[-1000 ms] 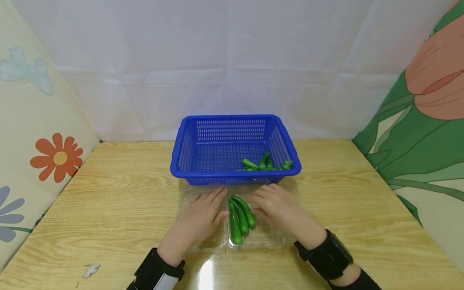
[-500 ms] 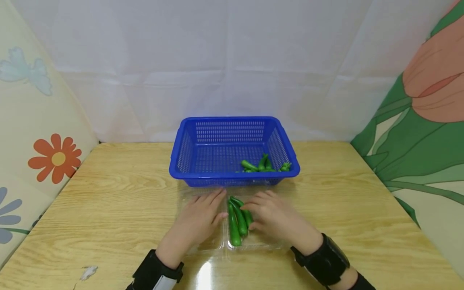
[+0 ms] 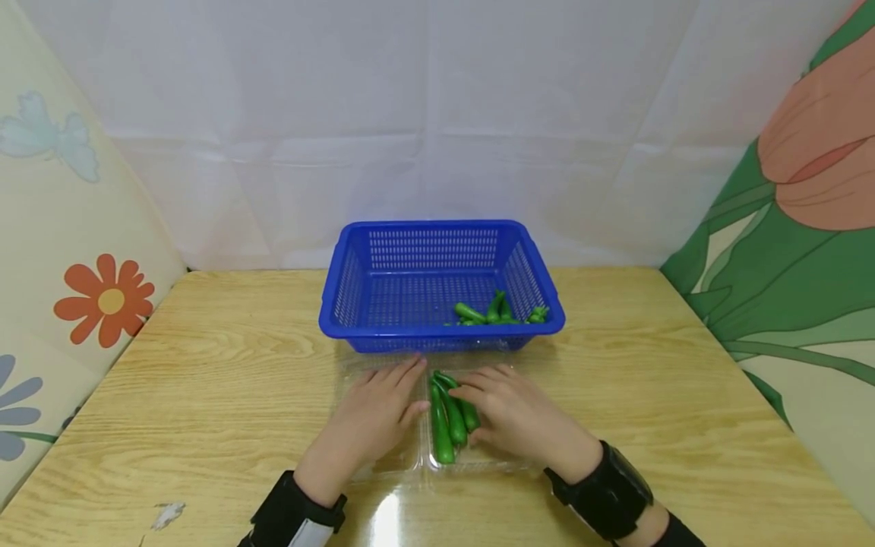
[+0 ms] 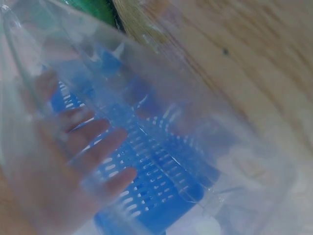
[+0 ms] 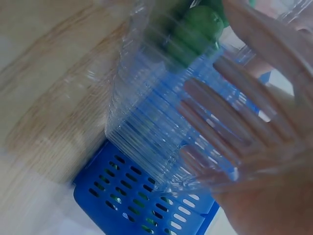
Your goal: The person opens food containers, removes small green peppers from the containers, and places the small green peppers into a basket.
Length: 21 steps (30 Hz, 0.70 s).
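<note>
Three green chili peppers lie side by side, lengthwise, in the right half of a clear plastic clamshell box, which is spread flat on the table. Over the box's left half rests my left hand, fingers extended and holding nothing. My right hand is over the right half, its index finger and thumb touching the rightmost pepper and partly covering it. Through the clear plastic, the right wrist view shows its extended fingers near a pepper. Fingers of the left hand appear blurred through plastic.
A blue perforated basket stands just behind the box, with several green peppers in its right front corner. Wooden table surface extends on both sides. A white cloth hangs behind.
My right hand has moved left from beside the peppers onto the rightmost one. That pepper and its neighbours have barely shifted. The left hand has stayed in place.
</note>
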### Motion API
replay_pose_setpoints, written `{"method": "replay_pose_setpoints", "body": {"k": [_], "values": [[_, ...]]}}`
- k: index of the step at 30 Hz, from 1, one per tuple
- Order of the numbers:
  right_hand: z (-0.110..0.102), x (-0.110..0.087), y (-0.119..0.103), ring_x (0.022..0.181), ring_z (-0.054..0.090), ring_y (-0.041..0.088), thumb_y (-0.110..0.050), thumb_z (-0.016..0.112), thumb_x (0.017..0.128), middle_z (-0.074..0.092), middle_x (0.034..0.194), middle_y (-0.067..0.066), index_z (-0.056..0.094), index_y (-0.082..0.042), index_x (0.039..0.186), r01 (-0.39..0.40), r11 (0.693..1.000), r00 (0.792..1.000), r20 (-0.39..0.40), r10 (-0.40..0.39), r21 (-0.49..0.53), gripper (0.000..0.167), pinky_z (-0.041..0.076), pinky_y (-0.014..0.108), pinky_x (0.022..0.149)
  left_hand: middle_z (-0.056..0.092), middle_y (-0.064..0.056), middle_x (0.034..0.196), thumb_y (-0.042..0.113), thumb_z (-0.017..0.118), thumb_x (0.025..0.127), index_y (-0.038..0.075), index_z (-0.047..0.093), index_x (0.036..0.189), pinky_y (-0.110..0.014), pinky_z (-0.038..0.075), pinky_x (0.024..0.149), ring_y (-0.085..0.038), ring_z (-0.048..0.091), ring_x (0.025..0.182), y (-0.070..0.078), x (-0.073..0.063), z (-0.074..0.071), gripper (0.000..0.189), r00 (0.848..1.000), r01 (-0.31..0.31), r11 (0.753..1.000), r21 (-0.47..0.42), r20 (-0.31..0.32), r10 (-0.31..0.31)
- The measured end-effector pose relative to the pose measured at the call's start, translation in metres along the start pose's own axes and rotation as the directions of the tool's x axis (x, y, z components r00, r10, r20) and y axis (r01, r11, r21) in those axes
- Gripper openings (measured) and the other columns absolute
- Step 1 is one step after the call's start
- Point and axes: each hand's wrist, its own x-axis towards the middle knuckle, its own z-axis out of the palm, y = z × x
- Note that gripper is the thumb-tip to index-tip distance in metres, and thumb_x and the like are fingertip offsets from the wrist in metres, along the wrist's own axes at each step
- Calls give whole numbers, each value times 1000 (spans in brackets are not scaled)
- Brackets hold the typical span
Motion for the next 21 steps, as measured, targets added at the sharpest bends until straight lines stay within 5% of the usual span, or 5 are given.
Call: {"method": "replay_pose_setpoints", "body": {"k": [21], "values": [[4,-3,-5,110,62,25,-33,90,68,69,113,5,70,-7,118,-70,998,996,61,71,-6,60,47,46,102,44,-12,152,39,51,103,4,42,149,-52,40,108,-30,47,134,0,-1,0,58,1000,-10,1000,1,-18,10]]}}
